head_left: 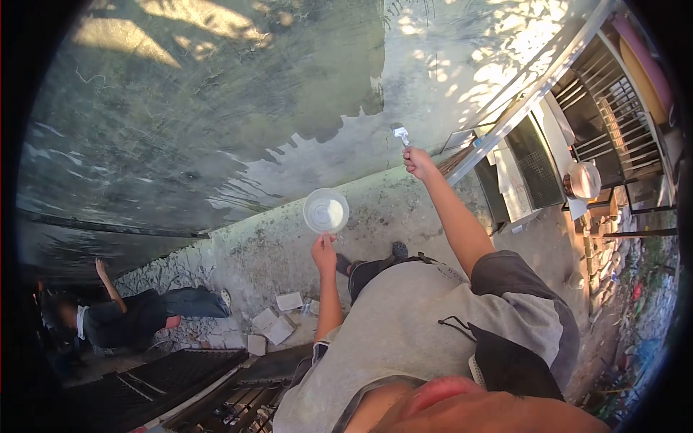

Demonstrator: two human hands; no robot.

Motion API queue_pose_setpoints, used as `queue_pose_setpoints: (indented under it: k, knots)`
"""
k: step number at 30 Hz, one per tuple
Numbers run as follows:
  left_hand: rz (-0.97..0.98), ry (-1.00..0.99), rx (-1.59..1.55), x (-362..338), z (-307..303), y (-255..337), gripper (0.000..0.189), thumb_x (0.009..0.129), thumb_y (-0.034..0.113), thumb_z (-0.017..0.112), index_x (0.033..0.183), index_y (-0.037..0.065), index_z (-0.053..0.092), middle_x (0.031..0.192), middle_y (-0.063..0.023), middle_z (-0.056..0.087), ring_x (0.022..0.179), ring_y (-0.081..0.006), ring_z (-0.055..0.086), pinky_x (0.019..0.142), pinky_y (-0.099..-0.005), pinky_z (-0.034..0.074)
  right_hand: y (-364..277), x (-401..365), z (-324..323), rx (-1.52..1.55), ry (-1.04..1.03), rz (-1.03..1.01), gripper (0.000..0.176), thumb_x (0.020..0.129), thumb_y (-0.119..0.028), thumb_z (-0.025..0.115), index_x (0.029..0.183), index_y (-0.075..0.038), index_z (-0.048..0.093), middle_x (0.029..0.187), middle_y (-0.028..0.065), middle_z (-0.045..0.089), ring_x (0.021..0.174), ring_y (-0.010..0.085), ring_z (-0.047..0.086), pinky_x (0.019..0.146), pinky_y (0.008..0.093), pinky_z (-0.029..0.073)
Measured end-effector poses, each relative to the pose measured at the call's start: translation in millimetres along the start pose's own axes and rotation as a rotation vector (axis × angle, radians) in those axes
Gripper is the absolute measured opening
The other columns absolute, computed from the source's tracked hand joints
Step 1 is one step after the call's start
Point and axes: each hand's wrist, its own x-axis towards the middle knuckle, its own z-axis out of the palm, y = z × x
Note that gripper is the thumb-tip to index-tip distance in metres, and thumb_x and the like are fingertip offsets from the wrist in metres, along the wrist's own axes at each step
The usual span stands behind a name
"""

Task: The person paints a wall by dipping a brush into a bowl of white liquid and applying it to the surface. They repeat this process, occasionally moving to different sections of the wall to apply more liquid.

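My right hand [417, 162] is closed round the handle of a paintbrush [400, 133], its bristle end raised toward the wall [339, 58]. In my left hand [324, 249] is the edge of a round, see-through plastic tub [312, 213], held out in front of my body. Whitish stuff lies at the bottom of the tub. Dark wet-looking coating with a ragged, dripping lower border covers the wall to the left of the brush, and paler grey wall lies around the brush itself.
At the left another person [133, 317] reaches a hand to the wall. Several pale blocks [278, 328] lie on the concrete floor [375, 216] below my left arm. At right stand dark panels [534, 162], a metal-barred frame [617, 123] and a bucket [583, 180].
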Motion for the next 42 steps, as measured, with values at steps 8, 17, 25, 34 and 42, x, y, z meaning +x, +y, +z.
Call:
queue_pose_setpoints:
  k: [8, 17, 25, 34, 42]
  knots:
    - [-0.007, 0.082, -0.073, -2, -5, -16, 0.033, 0.096, 0.022, 0.053, 0.079, -0.003, 0.067, 0.073, -0.0087, 0.068, 0.072, -0.0155, 0.063, 0.072, -0.0305, 0.048, -63, -43, 98, -0.014, -0.009, -0.31, 0.018, 0.1, -0.023, 0.044, 0.101, -0.006, 0.049, 0.062, -0.0054, 0.04, 0.042, 0.0048, 0.027, 0.037, 0.0235, 0.019]
    - [-0.044, 0.075, -0.014, -7, -6, -31, 0.031, 0.095, 0.02, 0.053, 0.078, -0.003, 0.067, 0.074, -0.0106, 0.068, 0.073, -0.0179, 0.065, 0.072, -0.0314, 0.048, -195, -229, 177, 0.035, -0.314, -0.62, 0.028, 0.102, -0.021, 0.044, 0.118, 0.001, 0.051, 0.066, -0.0051, 0.038, 0.045, 0.0036, 0.024, 0.041, 0.0224, 0.019]
    - [-0.018, 0.037, -0.06, 7, 9, -18, 0.032, 0.096, 0.02, 0.054, 0.078, -0.003, 0.066, 0.074, -0.0099, 0.068, 0.073, -0.016, 0.064, 0.072, -0.0308, 0.048, -196, -224, 172, 0.002, -0.337, -0.828, 0.03, 0.103, -0.026, 0.046, 0.12, -0.002, 0.053, 0.064, -0.0058, 0.034, 0.045, 0.0027, 0.022, 0.041, 0.0211, 0.018]
    - [-0.011, 0.036, -0.057, 10, 4, -9, 0.033, 0.097, 0.022, 0.053, 0.078, -0.003, 0.066, 0.074, -0.0095, 0.068, 0.072, -0.0156, 0.064, 0.071, -0.0305, 0.048, -25, -18, 50, -0.181, 0.013, -0.363, 0.035, 0.098, -0.043, 0.054, 0.114, -0.012, 0.057, 0.06, -0.0068, 0.034, 0.043, 0.0028, 0.028, 0.038, 0.0214, 0.019]
    - [-0.023, 0.061, 0.015, 10, -13, -19, 0.033, 0.097, 0.022, 0.053, 0.079, -0.002, 0.067, 0.074, -0.0097, 0.068, 0.072, -0.0163, 0.064, 0.071, -0.0307, 0.048, 99, 102, -59, -0.005, 0.36, 0.091, 0.023, 0.095, -0.028, 0.049, 0.083, -0.009, 0.055, 0.055, -0.0023, 0.038, 0.039, 0.0101, 0.031, 0.036, 0.0297, 0.022]
